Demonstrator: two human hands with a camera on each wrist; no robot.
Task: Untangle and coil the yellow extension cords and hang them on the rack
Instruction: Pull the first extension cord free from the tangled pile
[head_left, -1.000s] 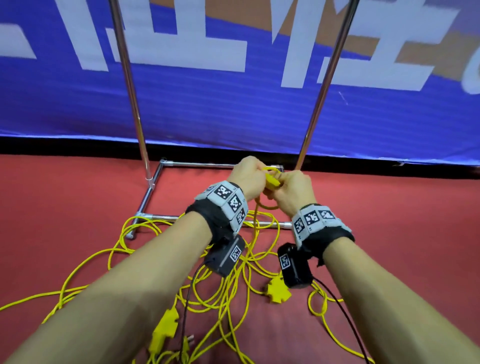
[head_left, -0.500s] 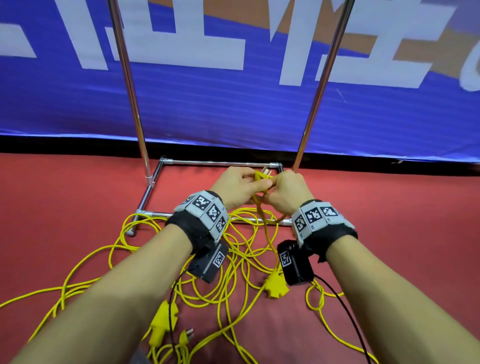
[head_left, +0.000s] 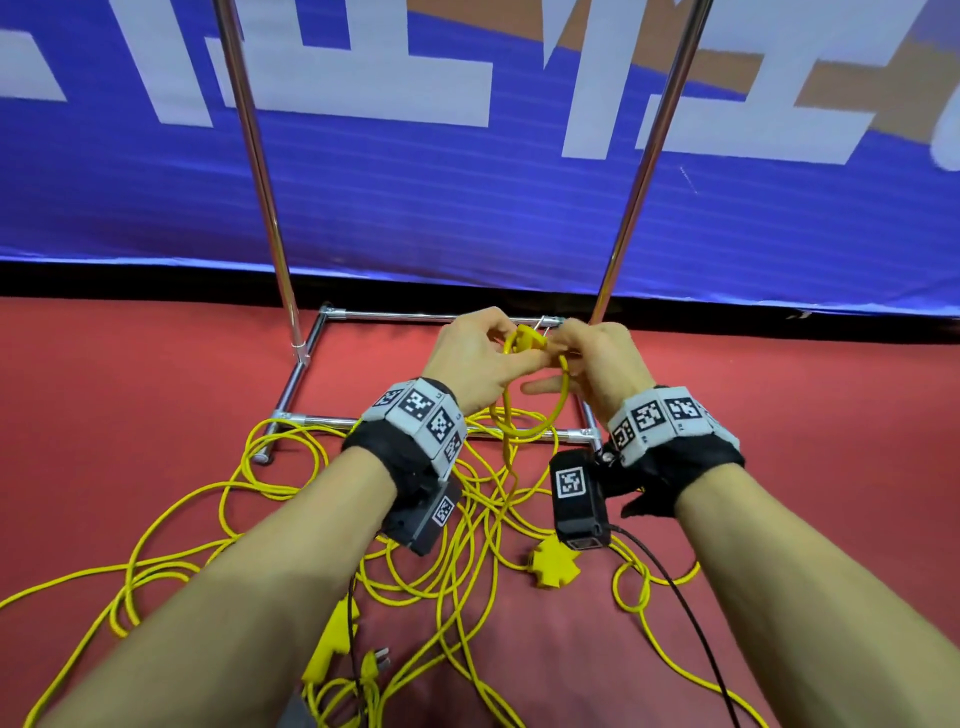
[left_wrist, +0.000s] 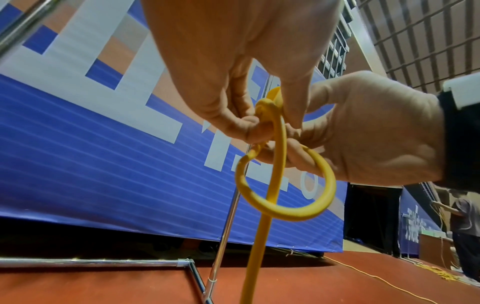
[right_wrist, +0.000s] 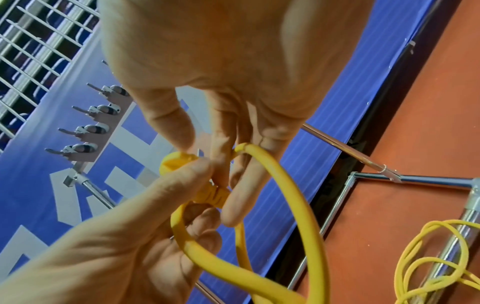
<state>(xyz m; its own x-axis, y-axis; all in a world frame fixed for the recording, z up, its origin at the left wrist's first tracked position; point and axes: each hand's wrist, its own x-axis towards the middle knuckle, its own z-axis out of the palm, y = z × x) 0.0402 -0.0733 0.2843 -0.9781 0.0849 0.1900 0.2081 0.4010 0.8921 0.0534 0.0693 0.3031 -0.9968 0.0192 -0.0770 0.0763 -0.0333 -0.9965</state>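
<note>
1. Nearest me, the tangle of thin yellow rubber-sheathed extension cords (head_left: 291, 499) sprawls over the red floor (head_left: 130, 395), with a yellow moulded plug (head_left: 332, 639) and a yellow cross-shaped socket block (head_left: 553, 564) lying among the loops. The cord looks light and limp, slightly springy, with a grippy skin rather than a slick one. It should coil easily but drag its neighbours along.
2. Above the tangle, the left hand (head_left: 475, 358) and right hand (head_left: 597, 358) meet around one small loop of yellow cord (left_wrist: 285, 185). The left hand pinches the yellow plug end (right_wrist: 179, 162) between thumb and fingers; the right hand's fingers curl over and grip the cord just beside it.
3. I judge the best hold to be the stiff plug body and the ribbed strain relief, feeding slack hand over hand.
4. Behind the hands stands the chrome tube rack (head_left: 270, 208), its base frame on the floor before a blue printed banner (head_left: 415, 197).
5. Hard to tell: how many cords there are, where they cross under the forearms, and whether the held loop is knotted. The rack's top is cut off in the head view; only the right wrist view shows a row of metal hooks (right_wrist: 88, 129).
</note>
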